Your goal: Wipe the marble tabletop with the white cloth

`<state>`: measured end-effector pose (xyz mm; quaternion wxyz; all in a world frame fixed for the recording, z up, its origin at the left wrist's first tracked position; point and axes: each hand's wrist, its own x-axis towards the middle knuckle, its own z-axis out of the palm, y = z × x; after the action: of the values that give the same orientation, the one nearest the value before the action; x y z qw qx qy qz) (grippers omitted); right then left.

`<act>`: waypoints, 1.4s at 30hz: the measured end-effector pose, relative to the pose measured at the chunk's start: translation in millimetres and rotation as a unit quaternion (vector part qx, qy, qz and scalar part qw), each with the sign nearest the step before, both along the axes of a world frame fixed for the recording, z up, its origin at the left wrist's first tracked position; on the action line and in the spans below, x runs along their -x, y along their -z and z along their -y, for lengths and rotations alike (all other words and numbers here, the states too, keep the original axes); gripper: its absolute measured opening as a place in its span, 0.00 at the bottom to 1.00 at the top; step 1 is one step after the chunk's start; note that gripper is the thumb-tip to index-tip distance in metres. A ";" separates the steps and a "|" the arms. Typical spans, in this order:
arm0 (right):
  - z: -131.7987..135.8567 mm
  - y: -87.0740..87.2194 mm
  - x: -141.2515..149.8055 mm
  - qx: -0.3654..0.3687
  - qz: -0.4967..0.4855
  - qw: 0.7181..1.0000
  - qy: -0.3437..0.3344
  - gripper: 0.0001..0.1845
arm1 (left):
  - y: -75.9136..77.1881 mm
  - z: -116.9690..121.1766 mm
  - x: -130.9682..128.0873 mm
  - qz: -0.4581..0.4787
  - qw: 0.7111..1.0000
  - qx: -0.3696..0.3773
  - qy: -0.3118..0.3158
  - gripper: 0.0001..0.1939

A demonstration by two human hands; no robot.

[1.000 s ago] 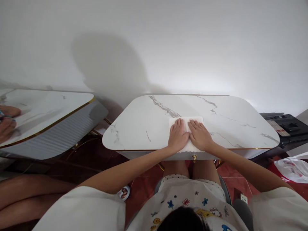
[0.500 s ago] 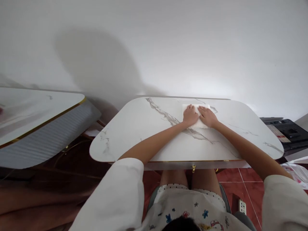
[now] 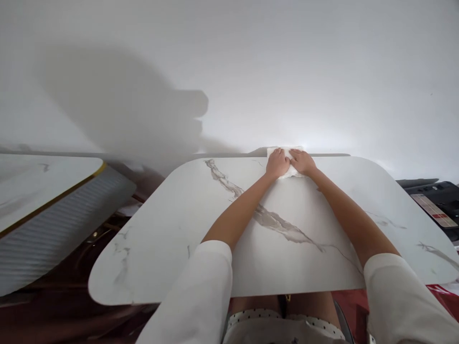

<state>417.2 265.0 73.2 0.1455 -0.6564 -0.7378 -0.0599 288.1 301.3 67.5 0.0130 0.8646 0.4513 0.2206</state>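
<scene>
Step, as judged: white cloth (image 3: 292,173) being pressed along the tabletop's (image 3: 172,215) back edge, right of upper centre | left hand (image 3: 278,164), right hand (image 3: 302,162): laid flat on it, ungripped | Next move: even palm pressure is called for near the wall (image 3: 287,86)

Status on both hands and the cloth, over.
Left hand and right hand flat on white cloth. Cloth at tabletop's far edge, by the wall. No loose object seen in the way.
</scene>
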 end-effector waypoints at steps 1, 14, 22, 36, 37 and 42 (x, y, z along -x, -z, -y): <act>-1.7 0.1 -3.2 -0.001 0.000 1.000 0.002 0.26 | -0.1 -1.8 -4.0 0.000 1.000 -0.006 -0.001 0.22; 66.4 2.8 -16.3 0.007 0.021 0.997 0.075 0.28 | 8.2 42.0 -26.4 0.010 0.997 -0.028 0.075 0.23; 142.9 1.0 32.4 0.025 0.033 0.994 0.099 0.29 | 13.4 101.4 22.2 -0.005 0.988 -0.051 0.149 0.26; 263.4 10.2 76.1 -0.031 0.037 0.999 0.024 0.30 | -4.2 249.0 78.3 -0.085 0.995 0.027 0.052 0.29; 270.4 10.8 73.3 -0.034 0.037 0.998 0.024 0.31 | -3.9 254.9 75.6 -0.083 0.995 0.028 0.056 0.29; 293.0 14.6 48.2 -0.037 0.035 0.997 0.065 0.32 | -4.3 268.0 49.2 -0.086 0.990 0.037 0.101 0.30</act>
<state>369.0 -28.0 58.6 0.1398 -0.6948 -0.6953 -0.1197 238.9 33.3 71.9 0.0279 0.9205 0.3688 0.1263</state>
